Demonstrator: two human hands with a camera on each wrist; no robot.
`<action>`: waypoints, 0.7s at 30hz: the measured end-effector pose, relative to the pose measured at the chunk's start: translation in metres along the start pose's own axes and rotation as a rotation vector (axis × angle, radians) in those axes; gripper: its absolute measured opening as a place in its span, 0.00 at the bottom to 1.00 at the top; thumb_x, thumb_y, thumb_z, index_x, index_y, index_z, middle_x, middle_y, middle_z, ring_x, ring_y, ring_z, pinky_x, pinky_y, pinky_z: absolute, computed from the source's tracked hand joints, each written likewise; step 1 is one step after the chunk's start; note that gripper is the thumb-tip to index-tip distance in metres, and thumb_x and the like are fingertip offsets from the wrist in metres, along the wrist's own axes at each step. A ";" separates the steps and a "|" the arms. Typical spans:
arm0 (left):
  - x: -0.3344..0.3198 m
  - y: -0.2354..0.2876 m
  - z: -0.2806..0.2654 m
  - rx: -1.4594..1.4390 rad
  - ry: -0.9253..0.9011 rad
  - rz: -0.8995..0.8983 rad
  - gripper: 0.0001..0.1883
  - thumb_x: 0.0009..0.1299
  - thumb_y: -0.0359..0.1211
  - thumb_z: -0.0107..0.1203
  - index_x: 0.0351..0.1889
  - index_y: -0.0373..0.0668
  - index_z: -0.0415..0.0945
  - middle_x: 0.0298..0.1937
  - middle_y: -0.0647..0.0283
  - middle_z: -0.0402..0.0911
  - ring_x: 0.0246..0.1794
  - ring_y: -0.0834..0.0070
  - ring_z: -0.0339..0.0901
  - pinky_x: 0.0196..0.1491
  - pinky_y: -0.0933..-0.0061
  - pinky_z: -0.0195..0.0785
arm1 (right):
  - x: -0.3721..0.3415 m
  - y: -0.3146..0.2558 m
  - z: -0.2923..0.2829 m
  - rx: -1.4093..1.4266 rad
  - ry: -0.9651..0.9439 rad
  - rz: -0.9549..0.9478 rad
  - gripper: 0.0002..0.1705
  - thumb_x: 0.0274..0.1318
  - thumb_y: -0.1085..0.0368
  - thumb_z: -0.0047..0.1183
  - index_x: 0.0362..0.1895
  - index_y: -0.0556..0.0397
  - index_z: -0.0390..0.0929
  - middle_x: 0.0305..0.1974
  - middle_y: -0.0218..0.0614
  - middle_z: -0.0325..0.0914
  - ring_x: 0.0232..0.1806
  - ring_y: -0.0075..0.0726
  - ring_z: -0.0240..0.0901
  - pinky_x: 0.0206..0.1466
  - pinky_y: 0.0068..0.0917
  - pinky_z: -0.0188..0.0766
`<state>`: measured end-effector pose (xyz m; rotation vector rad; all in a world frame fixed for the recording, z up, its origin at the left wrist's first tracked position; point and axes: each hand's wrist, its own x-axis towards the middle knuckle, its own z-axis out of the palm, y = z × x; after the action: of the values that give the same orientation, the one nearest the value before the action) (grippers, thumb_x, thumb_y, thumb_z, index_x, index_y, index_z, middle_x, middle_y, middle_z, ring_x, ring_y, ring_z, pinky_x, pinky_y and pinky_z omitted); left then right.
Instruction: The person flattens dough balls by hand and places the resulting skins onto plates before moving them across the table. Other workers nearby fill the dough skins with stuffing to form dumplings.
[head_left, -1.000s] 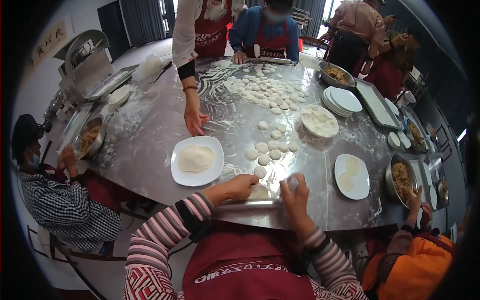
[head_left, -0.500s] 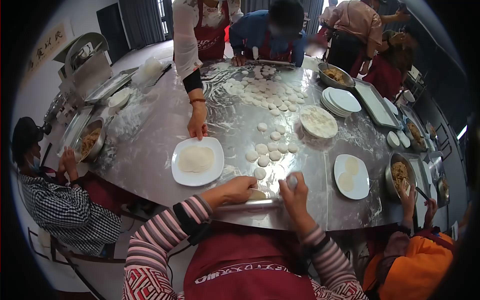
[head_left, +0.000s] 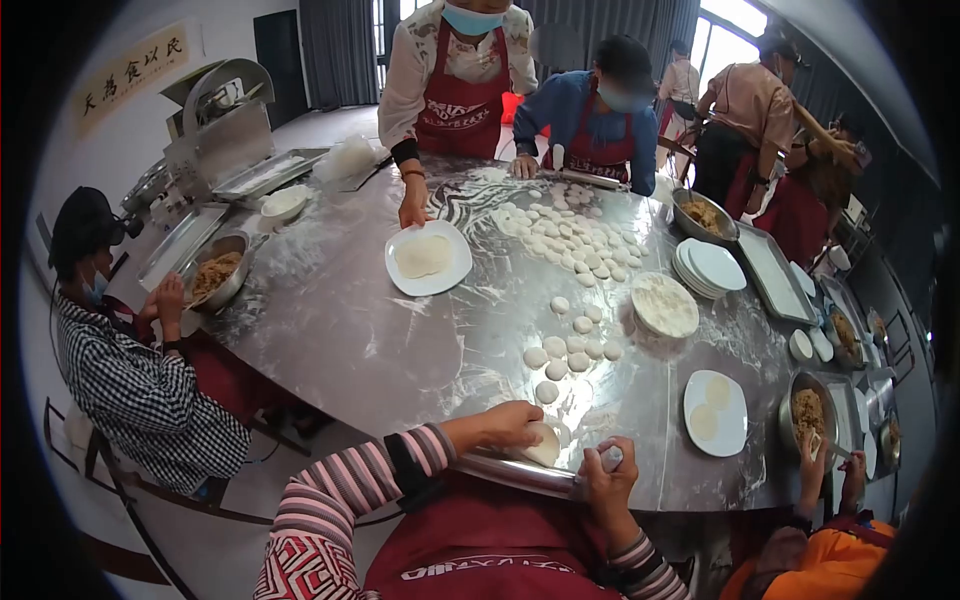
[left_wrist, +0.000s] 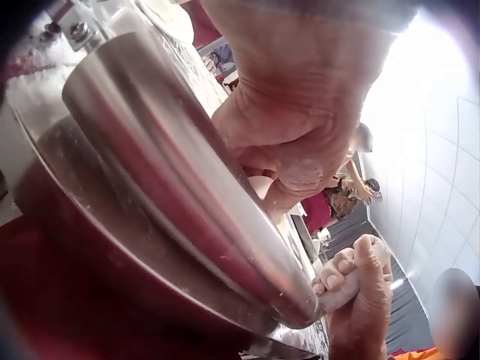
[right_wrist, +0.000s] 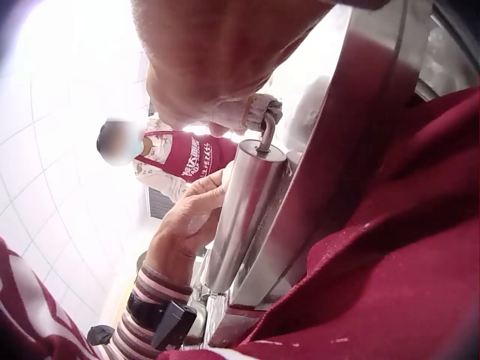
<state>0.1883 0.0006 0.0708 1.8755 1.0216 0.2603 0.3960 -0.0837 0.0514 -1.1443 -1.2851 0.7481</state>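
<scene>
In the head view my left hand (head_left: 505, 425) pinches the edge of a flat round dough wrapper (head_left: 543, 447) at the near table edge. My right hand (head_left: 612, 475) grips the end handle of a metal rolling pin (head_left: 520, 474). The pin lies along the table edge, on the body side of the dough. Seen from the left wrist, the pin's thick steel roller (left_wrist: 187, 180) runs below the left hand (left_wrist: 307, 127), whose fingers hide most of the dough. From the right wrist, a bent metal rod joins the roller (right_wrist: 244, 210) to the handle (right_wrist: 259, 112) in my right fist.
Small dough discs (head_left: 577, 362) lie ahead, with a larger floury spread of them behind. Right of these stand a flour bowl (head_left: 665, 305), a plate with two wrappers (head_left: 716, 412) and a filling bowl (head_left: 808, 410). Across the table a person holds a white plate (head_left: 428, 282).
The rolling pin has come back toward my body, baring more of the dough. The person opposite has drawn the plate of wrappers away from me. The head view has tilted up.
</scene>
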 end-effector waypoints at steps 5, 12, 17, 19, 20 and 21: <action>-0.007 -0.016 -0.009 -0.013 0.126 0.026 0.17 0.58 0.37 0.57 0.38 0.32 0.75 0.34 0.49 0.78 0.36 0.63 0.77 0.40 0.67 0.67 | 0.005 0.007 0.000 0.010 0.001 0.002 0.13 0.46 0.79 0.55 0.33 0.54 0.65 0.19 0.31 0.69 0.17 0.22 0.70 0.20 0.20 0.67; -0.023 -0.029 -0.030 -0.631 0.110 -0.092 0.14 0.66 0.40 0.54 0.36 0.36 0.75 0.29 0.66 0.75 0.28 0.81 0.71 0.32 0.78 0.65 | -0.001 0.001 -0.003 -0.001 -0.021 -0.016 0.12 0.47 0.78 0.55 0.33 0.54 0.65 0.18 0.32 0.69 0.17 0.23 0.70 0.19 0.20 0.66; -0.035 -0.029 -0.052 -0.660 0.206 -0.093 0.14 0.68 0.40 0.53 0.36 0.37 0.74 0.29 0.68 0.74 0.28 0.83 0.69 0.31 0.79 0.63 | 0.000 -0.001 -0.003 -0.002 -0.034 -0.004 0.13 0.46 0.78 0.55 0.33 0.54 0.65 0.18 0.32 0.70 0.17 0.23 0.70 0.19 0.21 0.66; -0.042 -0.031 -0.065 -0.629 0.269 -0.116 0.13 0.68 0.40 0.52 0.36 0.38 0.74 0.30 0.67 0.75 0.29 0.82 0.71 0.32 0.79 0.64 | 0.000 -0.001 -0.003 -0.008 -0.033 -0.012 0.13 0.46 0.78 0.55 0.33 0.54 0.65 0.18 0.32 0.70 0.17 0.23 0.70 0.19 0.21 0.66; -0.046 -0.032 -0.071 -0.626 0.269 -0.114 0.13 0.68 0.40 0.52 0.36 0.38 0.74 0.30 0.67 0.75 0.29 0.82 0.71 0.32 0.79 0.64 | 0.000 -0.001 -0.002 -0.015 -0.035 -0.016 0.13 0.46 0.78 0.55 0.33 0.54 0.65 0.18 0.32 0.70 0.17 0.23 0.70 0.19 0.21 0.66; -0.051 -0.034 -0.077 -0.658 0.308 -0.165 0.13 0.68 0.41 0.52 0.37 0.40 0.74 0.32 0.67 0.76 0.31 0.82 0.72 0.35 0.79 0.66 | 0.000 -0.001 -0.002 -0.014 -0.033 -0.016 0.13 0.46 0.78 0.55 0.33 0.54 0.65 0.18 0.32 0.70 0.17 0.23 0.70 0.19 0.21 0.66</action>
<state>0.0949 0.0191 0.0949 1.1700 1.1157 0.7098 0.3980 -0.0842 0.0525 -1.1357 -1.3281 0.7496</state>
